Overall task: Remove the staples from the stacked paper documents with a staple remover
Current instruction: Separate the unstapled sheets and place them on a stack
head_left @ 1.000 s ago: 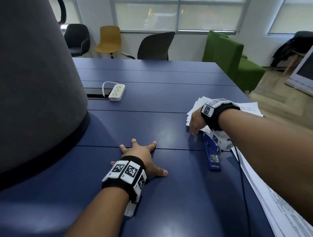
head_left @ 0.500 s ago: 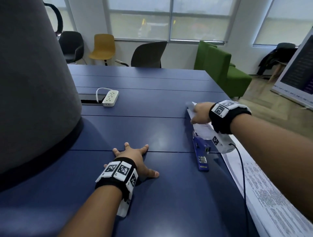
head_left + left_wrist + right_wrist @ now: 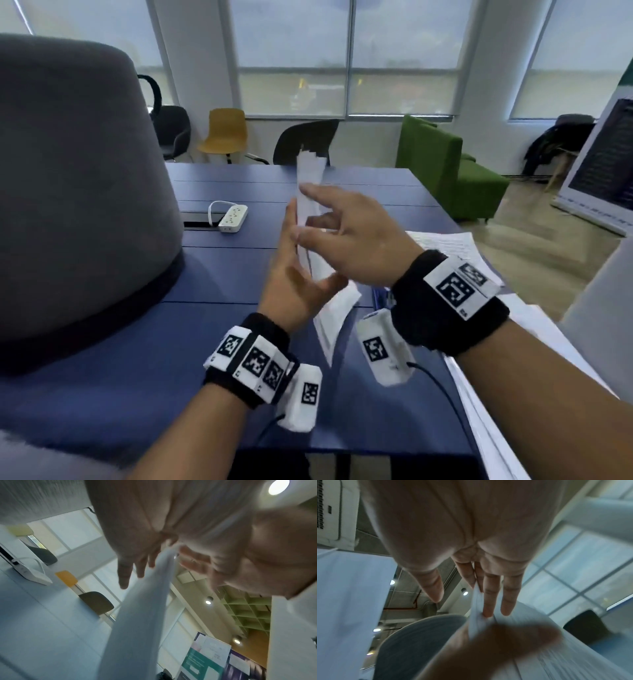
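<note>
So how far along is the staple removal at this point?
Barely started. Done: one stapled document has been lifted off the table and stands upright between both hands. In hand: the left hand is flat against one side, and the right hand holds the other. Left: no staple remover is in either hand, no staple looks pulled, and more papers lie on the blue table to the right.
</note>
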{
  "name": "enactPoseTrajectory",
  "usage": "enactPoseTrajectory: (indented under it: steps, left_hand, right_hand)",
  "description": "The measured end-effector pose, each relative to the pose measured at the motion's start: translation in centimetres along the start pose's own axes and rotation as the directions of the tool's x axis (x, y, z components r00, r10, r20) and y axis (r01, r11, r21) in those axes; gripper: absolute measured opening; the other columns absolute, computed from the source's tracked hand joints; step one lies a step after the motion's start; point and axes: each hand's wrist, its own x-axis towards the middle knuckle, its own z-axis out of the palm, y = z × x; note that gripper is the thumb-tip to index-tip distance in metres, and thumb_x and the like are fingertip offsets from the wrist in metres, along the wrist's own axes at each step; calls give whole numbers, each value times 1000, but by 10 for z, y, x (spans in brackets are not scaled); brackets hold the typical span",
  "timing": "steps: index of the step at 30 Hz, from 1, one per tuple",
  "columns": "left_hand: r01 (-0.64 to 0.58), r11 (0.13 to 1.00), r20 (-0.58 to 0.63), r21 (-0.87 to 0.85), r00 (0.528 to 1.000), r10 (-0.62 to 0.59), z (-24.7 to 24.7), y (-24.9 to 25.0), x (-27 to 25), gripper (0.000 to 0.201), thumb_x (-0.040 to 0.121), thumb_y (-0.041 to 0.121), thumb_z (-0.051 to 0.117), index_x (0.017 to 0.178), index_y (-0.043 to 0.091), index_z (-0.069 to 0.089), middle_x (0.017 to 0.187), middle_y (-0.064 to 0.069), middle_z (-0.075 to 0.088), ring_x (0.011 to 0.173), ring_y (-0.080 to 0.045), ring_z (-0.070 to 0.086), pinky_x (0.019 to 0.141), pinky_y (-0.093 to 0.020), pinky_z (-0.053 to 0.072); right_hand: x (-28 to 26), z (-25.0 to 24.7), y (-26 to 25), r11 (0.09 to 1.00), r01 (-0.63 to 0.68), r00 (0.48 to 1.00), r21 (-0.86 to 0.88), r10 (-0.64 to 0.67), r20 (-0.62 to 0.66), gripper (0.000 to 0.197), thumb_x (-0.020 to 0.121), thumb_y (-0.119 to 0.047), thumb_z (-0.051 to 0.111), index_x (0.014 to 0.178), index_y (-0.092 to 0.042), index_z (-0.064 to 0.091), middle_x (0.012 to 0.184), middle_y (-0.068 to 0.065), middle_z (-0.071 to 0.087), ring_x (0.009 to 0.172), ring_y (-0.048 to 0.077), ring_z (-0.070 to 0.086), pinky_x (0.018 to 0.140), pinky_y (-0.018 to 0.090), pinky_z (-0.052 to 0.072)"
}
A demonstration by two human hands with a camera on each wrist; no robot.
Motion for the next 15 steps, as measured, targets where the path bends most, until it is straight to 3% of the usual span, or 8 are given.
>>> enactPoseTrajectory:
  steps: [2, 4, 5, 7, 8, 10, 12, 15]
  left_hand:
    - [48, 997, -210, -54, 976, -58, -3, -4, -11, 59, 92, -3, 63, 147, 6, 45, 117, 2, 66, 115, -25, 67, 84, -17, 57]
    - [171, 970, -279, -173, 936, -215, -16, -22, -24, 40, 90, -6, 55, 125, 7, 66, 110, -8, 75, 104, -39, 71, 84, -39, 62]
    - [259, 935, -269, -241, 908, -321, -25, -33, -32, 37, 88, -8, 52, 115, 8, 70, 107, -14, 76, 98, -43, 72, 84, -48, 62]
    - [428, 862, -288, -273, 818, -498, -47, -55, -45, 32, 88, -13, 49, 99, 8, 71, 98, -17, 75, 83, -37, 72, 76, -45, 60]
    - [491, 832, -297, -259, 779, -552, -58, -67, -54, 30, 88, -13, 50, 93, 8, 71, 94, -17, 75, 79, -33, 70, 73, -41, 58]
    - [580, 797, -314, -169, 735, -601, -76, -85, -69, 22, 79, -6, 56, 86, 7, 72, 91, -16, 76, 79, -33, 71, 73, -41, 58]
    - [630, 771, -298, -95, 721, -626, -87, -94, -78, 16, 73, 0, 57, 80, 6, 70, 85, -13, 76, 76, -32, 70, 71, -40, 57]
    - [661, 739, -318, -131, 678, -663, -91, -92, -71, 5, 86, 9, 56, 81, 8, 55, 76, -7, 61, 63, -23, 55, 61, -29, 43]
  right_hand:
    - [-12, 20, 2, 992, -9, 992, 126, -7, 127, 62, 93, -30, 69, 149, -20, 44, 147, -3, 52, 120, 9, 62, 98, 26, 53]
    - [-22, 25, 16, 977, -32, 992, 212, 5, 130, 50, 95, -32, 67, 142, -23, 52, 137, -1, 59, 115, 11, 65, 96, 27, 54]
    - [-25, 25, 29, 983, -51, 998, 175, 44, 43, 43, 95, -34, 66, 135, -22, 58, 127, 0, 65, 107, 12, 67, 93, 29, 55]
    - [-28, 21, 65, 975, -211, 958, -69, 193, -213, 34, 93, -40, 65, 120, -19, 66, 112, 3, 70, 97, 18, 68, 88, 37, 56]
    - [-27, 18, 87, 921, -329, 920, -206, 264, -288, 35, 92, -42, 64, 117, -18, 66, 113, 7, 68, 99, 24, 66, 89, 39, 55]
    - [-29, 17, 129, 742, -521, 853, -421, 461, -245, 45, 88, -47, 62, 124, -21, 60, 126, 16, 57, 113, 34, 57, 96, 42, 50]
    - [-31, 23, 160, 622, -568, 778, -539, 620, -104, 55, 86, -53, 60, 134, -27, 52, 137, 17, 50, 122, 37, 51, 102, 42, 46]
    - [-32, 35, 181, 659, -523, 787, -540, 616, -11, 40, 94, -48, 57, 124, -22, 60, 131, 10, 61, 121, 32, 55, 94, 32, 43]
